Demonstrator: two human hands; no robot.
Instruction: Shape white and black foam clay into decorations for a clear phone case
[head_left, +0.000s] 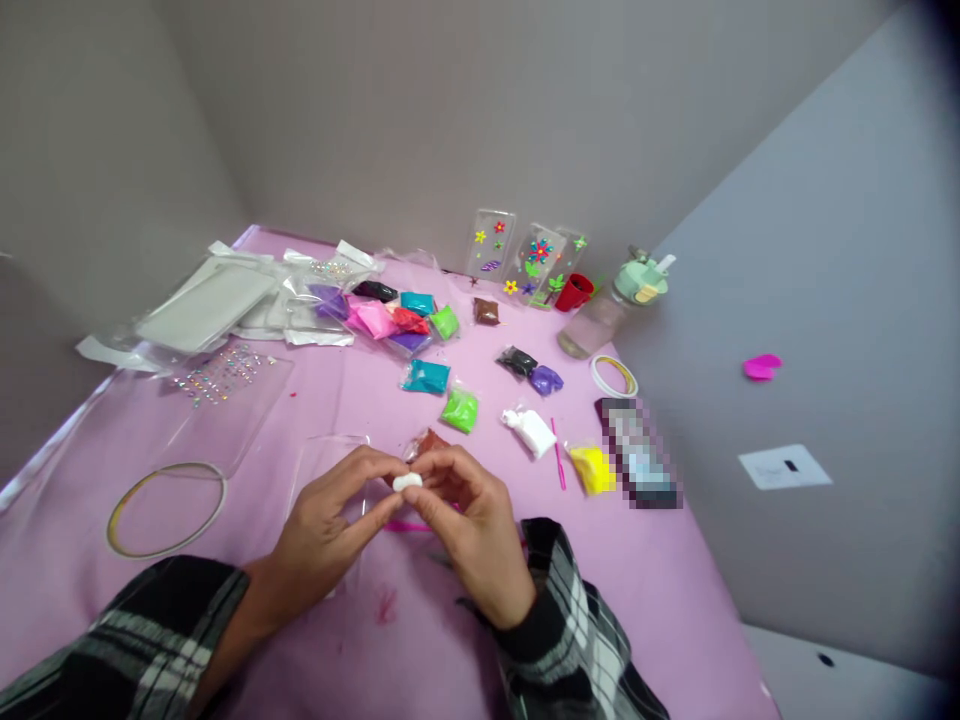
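A small piece of white clay (407, 482) is pinched between the fingertips of both hands, above the pink table cover. My left hand (337, 520) closes thumb and fingers on its left end. On the other end, my right hand (469, 520) has its thumb and fingers closed. Just behind the fingers lies a brown clay packet (429, 443), partly hidden. A clear case (307, 470) rests under my left hand. To the right are an opened white clay packet (531, 432), a pink stick tool (559, 455) and a yellow clay packet (592, 468).
Several coloured clay packets (375, 318) are heaped behind the hands. Clear packages (206, 305) and a tape ring (166, 510) lie left. At the back right stand decorated clear cases (491, 243), a red cup (575, 292) and a tilted bottle (604, 315). A phone (637, 452) is at the right edge.
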